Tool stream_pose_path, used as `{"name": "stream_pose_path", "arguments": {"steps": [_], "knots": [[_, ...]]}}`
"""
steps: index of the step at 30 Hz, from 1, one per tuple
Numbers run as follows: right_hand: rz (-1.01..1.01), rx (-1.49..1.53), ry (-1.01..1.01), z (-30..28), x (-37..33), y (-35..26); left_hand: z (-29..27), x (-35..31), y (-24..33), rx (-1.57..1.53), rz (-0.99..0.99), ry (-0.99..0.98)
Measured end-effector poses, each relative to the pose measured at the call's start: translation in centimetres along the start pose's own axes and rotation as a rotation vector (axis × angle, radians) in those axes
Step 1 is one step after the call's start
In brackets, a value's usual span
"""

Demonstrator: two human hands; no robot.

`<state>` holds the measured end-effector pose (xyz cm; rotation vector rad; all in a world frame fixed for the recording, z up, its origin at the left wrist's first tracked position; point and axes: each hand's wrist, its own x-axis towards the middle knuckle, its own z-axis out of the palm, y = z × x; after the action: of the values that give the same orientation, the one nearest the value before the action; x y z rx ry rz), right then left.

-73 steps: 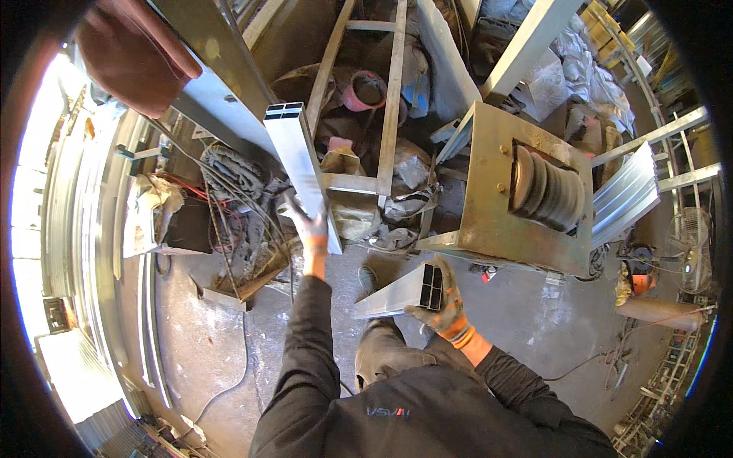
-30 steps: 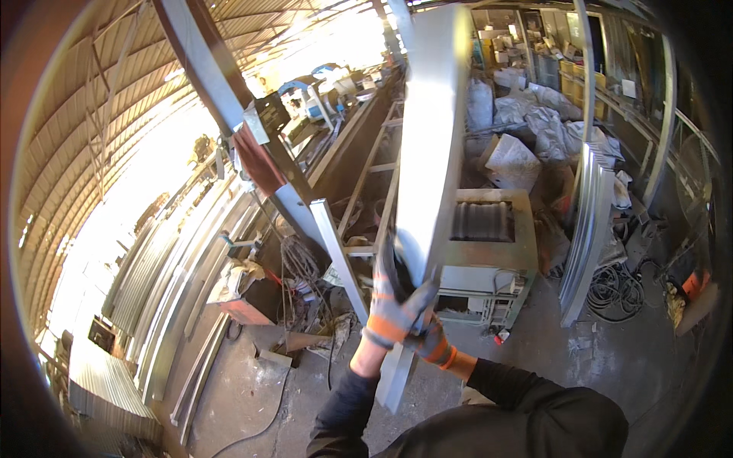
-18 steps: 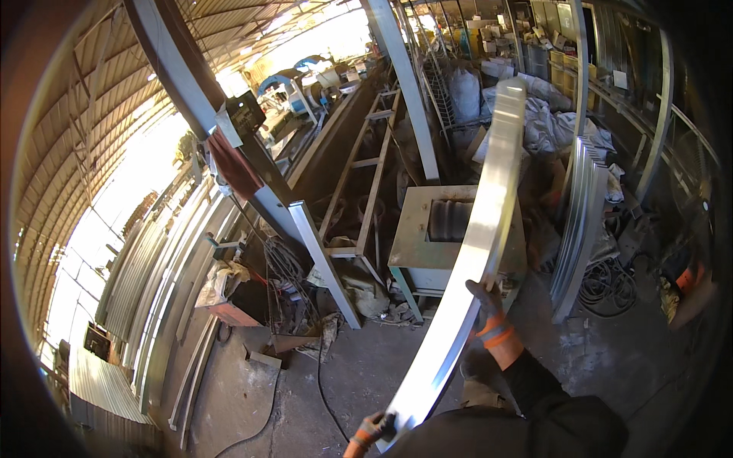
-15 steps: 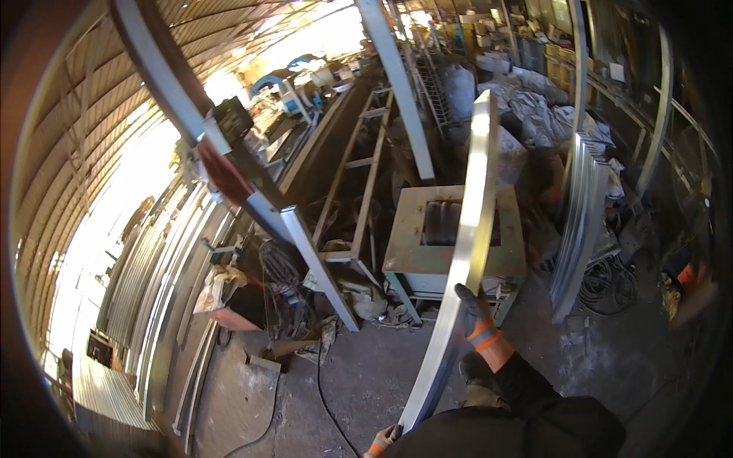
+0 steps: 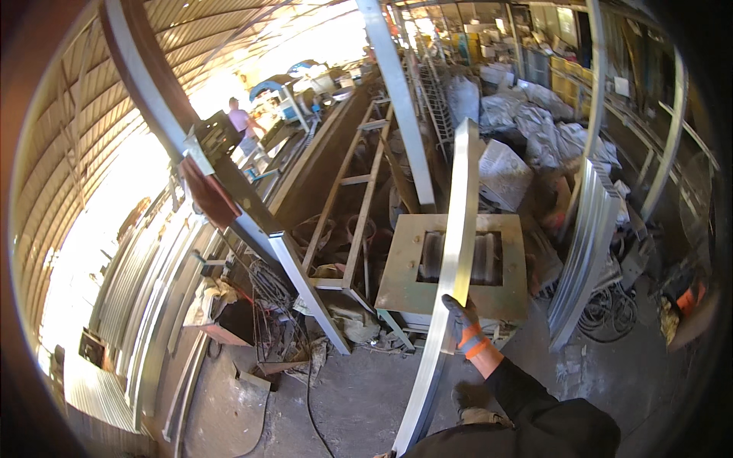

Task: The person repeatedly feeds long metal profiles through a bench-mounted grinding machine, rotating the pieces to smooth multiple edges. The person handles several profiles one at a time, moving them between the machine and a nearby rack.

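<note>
Metal profile (image 5: 450,259) swung more upright, right hand (image 5: 462,324) grip closed on it, left hand's grip hidden.

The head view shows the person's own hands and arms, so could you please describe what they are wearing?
Only the right hand shows clearly: it wears a dark grey work glove with a bright orange cuff band at the wrist. The forearm behind it is covered by a black long sleeve that runs down into a black top at the lower edge. The left hand is out of the picture at the bottom edge.
</note>
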<state>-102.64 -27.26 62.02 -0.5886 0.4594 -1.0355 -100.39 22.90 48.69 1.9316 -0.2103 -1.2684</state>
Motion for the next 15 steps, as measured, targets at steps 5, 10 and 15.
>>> {"name": "stream_pose_path", "arguments": {"steps": [5,10,15], "knots": [[-0.02,-0.026,0.007,-0.6,4.1,1.3,-0.8,1.2,2.3,-0.027,0.045,0.017],[-0.162,-0.582,0.12,-1.9,7.8,2.3,0.8,2.7,3.3,-0.099,0.022,-0.009],[-0.024,-1.285,0.29,-4.1,13.5,2.0,4.2,8.1,1.7,-0.23,-0.203,-0.274]]}}
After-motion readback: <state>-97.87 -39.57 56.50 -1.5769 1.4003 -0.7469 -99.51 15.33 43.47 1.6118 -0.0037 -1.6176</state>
